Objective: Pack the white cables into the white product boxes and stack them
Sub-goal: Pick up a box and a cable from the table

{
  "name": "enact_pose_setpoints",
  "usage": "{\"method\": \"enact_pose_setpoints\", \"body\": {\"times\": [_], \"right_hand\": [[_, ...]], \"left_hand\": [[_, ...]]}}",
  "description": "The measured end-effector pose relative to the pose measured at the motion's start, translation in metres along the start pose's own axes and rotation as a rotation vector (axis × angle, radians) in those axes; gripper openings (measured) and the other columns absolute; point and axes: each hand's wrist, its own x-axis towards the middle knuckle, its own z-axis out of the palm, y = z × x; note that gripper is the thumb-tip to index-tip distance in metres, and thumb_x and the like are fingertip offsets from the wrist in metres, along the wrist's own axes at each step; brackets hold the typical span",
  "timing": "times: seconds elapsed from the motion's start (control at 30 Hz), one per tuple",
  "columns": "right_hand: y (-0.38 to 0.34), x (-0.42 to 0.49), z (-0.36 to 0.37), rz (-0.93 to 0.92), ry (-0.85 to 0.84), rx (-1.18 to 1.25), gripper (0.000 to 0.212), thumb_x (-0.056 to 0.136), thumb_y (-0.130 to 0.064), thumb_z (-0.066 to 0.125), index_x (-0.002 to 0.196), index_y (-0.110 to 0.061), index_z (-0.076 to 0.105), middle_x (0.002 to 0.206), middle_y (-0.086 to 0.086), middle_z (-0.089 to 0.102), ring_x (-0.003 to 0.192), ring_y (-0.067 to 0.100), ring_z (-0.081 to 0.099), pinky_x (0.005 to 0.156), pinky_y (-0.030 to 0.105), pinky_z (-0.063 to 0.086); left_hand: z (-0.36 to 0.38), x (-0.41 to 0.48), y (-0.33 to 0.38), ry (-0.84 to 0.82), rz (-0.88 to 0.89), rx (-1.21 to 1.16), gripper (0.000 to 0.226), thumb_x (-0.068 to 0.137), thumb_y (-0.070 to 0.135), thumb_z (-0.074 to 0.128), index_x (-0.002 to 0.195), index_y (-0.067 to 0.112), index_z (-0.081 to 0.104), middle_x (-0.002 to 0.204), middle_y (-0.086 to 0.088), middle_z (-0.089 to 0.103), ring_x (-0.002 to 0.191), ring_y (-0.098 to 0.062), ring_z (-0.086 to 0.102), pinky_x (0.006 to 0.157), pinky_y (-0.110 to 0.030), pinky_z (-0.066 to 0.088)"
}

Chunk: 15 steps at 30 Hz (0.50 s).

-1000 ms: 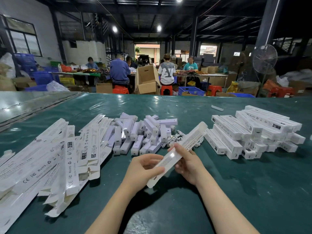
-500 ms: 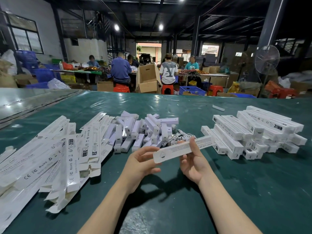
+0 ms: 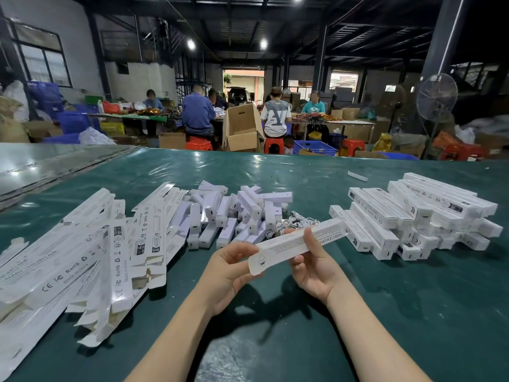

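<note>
Both hands hold one long white product box above the green table; it lies nearly level, its right end slightly higher. My left hand pinches its near left end. My right hand grips its middle from below, thumb over the top. Behind the box lies a small tangle of white cables. A stack of closed white boxes sits to the right. Flat unfolded box sleeves spread across the left.
A heap of short white lamp units lies in the middle of the table behind my hands. One stray white piece rests far right. Beyond the table's far edge, people sit at benches among cardboard cartons and red stools.
The box has swung from a steep diagonal to nearly level. My left hand moved from its lower end to pinch the left end; my right hand stayed on it.
</note>
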Motion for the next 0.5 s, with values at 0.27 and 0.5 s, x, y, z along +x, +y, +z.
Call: {"method": "enact_pose_setpoints", "body": {"times": [0.27,0.5], "right_hand": [[-0.0022,-0.0051,0.0037,0.029,-0.066,0.098,0.067,0.010,-0.014,0.096,0.074,-0.012,0.076,0.075,0.003,0.071,0.034,-0.001,0.020,0.025,0.007,0.028],[-0.0013,-0.0046,-0.0017,-0.007,-0.047,-0.064,0.066,0.010,-0.015,0.096,0.074,-0.015,0.078,0.074,0.006,0.071,0.034,0.004,0.050,0.031,0.012,0.041]], "left_hand": [[0.0012,-0.0020,0.0002,0.044,-0.077,-0.033,0.027,0.082,-0.010,0.054,0.066,0.011,0.061,0.075,-0.004,0.070,0.049,-0.009,0.058,0.044,-0.018,0.050],[-0.0001,-0.0031,0.0081,0.011,-0.193,-0.221,0.009,0.067,0.003,0.062,0.075,0.007,0.062,0.077,-0.010,0.069,0.044,-0.008,0.052,0.037,-0.016,0.046]]}}
